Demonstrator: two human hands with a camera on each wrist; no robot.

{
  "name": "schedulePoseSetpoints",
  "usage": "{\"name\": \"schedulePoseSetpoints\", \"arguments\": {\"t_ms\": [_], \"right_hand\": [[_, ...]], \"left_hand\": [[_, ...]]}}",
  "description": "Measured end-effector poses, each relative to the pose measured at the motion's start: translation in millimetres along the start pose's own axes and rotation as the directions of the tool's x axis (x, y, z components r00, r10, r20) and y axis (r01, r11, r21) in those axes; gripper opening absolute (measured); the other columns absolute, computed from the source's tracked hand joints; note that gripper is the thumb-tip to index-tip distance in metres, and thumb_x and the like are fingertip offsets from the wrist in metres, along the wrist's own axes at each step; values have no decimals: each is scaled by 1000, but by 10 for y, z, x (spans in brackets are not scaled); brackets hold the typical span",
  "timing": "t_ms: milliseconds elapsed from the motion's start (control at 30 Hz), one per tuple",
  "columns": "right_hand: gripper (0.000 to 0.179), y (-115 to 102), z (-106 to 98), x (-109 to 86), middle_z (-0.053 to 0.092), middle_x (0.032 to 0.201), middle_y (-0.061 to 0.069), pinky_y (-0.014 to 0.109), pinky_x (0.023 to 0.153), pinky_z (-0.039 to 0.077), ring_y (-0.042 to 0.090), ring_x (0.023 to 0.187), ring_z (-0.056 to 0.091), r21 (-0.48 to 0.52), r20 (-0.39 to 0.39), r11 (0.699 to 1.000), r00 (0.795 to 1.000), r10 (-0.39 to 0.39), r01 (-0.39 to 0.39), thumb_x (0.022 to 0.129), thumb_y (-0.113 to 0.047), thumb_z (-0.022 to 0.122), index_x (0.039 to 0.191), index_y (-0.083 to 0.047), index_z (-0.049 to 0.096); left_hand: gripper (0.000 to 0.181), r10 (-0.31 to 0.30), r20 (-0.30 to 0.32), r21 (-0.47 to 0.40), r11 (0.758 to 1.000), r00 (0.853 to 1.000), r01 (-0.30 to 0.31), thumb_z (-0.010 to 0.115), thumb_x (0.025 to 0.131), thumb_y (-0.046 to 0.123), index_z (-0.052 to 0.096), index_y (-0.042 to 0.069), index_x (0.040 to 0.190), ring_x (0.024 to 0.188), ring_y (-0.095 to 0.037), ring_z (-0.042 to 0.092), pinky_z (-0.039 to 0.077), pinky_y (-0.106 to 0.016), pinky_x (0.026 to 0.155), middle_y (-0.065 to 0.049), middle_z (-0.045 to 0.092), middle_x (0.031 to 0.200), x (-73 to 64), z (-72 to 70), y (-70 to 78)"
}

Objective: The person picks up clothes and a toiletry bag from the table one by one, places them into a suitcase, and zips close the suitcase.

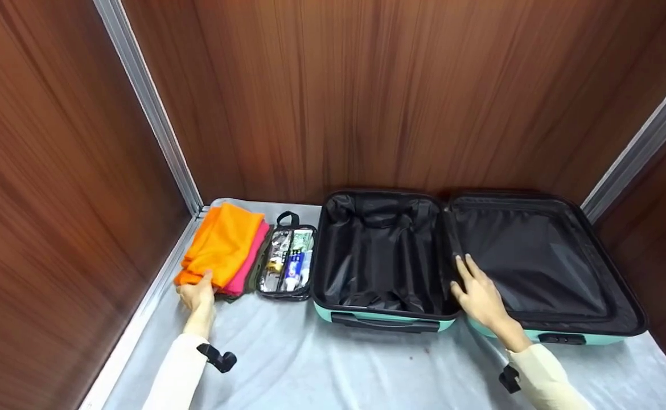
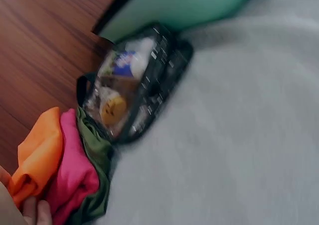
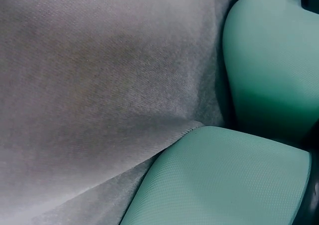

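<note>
At the left, my left hand pinches the near edge of a folded orange cloth. In the left wrist view, its fingers sit between the orange layer and a folded pink cloth. Beneath these lies a dark green cloth. My right hand, fingers extended, rests at the hinge side of an open mint-green suitcase with a black lining, near its right half. The right wrist view shows the suitcase's green shell but not the hand.
A clear toiletry pouch with black trim, holding tubes and small items, lies between the cloths and the suitcase. Wood-grain panels stand behind and at both sides. A light grey sheet covers the surface.
</note>
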State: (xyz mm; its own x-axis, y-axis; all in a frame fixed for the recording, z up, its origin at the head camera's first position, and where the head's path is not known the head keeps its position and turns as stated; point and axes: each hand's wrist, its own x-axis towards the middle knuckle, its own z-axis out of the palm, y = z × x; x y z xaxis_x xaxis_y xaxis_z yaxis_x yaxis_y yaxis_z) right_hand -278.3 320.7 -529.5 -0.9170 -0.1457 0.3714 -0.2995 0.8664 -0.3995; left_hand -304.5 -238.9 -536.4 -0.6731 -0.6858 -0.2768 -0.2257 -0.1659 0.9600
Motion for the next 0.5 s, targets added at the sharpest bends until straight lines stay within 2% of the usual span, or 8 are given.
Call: {"name": "schedulePoseSetpoints", "arguments": {"t_ms": [33, 100, 167, 267, 367, 500], "right_hand": [[59, 1, 2, 3, 32, 149, 35, 65, 101, 35, 56, 128, 40, 0, 1, 1000, 1000, 3, -3, 95, -11, 59, 147, 8, 38], [59, 2, 4, 8, 32, 149, 35, 65, 101, 34, 56, 128, 40, -3, 5, 1000, 1000, 8, -8, 95, -11, 59, 147, 8, 38], [59, 3, 5, 13, 31, 150, 35, 64, 102, 34, 56, 128, 39, -5, 12, 1000, 1000, 15, -14, 95, -11, 59, 147, 8, 38], [59, 4, 5, 15, 31, 150, 35, 64, 102, 34, 56, 128, 39, -9, 15, 1000, 1000, 17, -17, 95, -10, 58, 147, 8, 37], [59, 5, 4, 15, 31, 150, 35, 64, 102, 34, 56, 128, 39, -11, 16, 1000, 1000, 14, -13, 95, -10, 58, 147, 8, 37], [59, 10, 2, 10, 30, 150, 35, 64, 101, 34, 56, 128, 39, -11, 20, 1000, 1000, 13, -13, 95, -10, 58, 148, 8, 36]], "left_hand": [[74, -23, 15, -102, 994, 1000, 24, 66, 94, 15, 23, -9, 150, 125, -36, 46, 46, -39, 101, -26, 39, 143, 5, 10, 6], [73, -60, 46, -260, 963, 997, 71, 68, 92, 8, 26, -4, 150, 115, -29, 52, 53, -32, 90, -17, 41, 137, 17, 26, 16], [70, -79, 73, -331, 939, 994, 99, 68, 90, 1, 29, -4, 149, 107, -25, 54, 55, -29, 84, -12, 42, 131, 29, 34, 27], [68, -85, 85, -321, 941, 993, 108, 66, 90, -3, 31, -6, 147, 104, -24, 55, 55, -27, 81, -13, 43, 129, 42, 36, 39], [67, -83, 97, -301, 947, 992, 109, 64, 91, -3, 29, -8, 148, 109, -27, 53, 54, -30, 88, -17, 41, 136, 50, 37, 48], [74, -89, 135, -281, 952, 987, 124, 65, 93, 6, 22, -4, 151, 118, -29, 49, 48, -37, 99, -18, 35, 144, 48, 42, 45]]}}
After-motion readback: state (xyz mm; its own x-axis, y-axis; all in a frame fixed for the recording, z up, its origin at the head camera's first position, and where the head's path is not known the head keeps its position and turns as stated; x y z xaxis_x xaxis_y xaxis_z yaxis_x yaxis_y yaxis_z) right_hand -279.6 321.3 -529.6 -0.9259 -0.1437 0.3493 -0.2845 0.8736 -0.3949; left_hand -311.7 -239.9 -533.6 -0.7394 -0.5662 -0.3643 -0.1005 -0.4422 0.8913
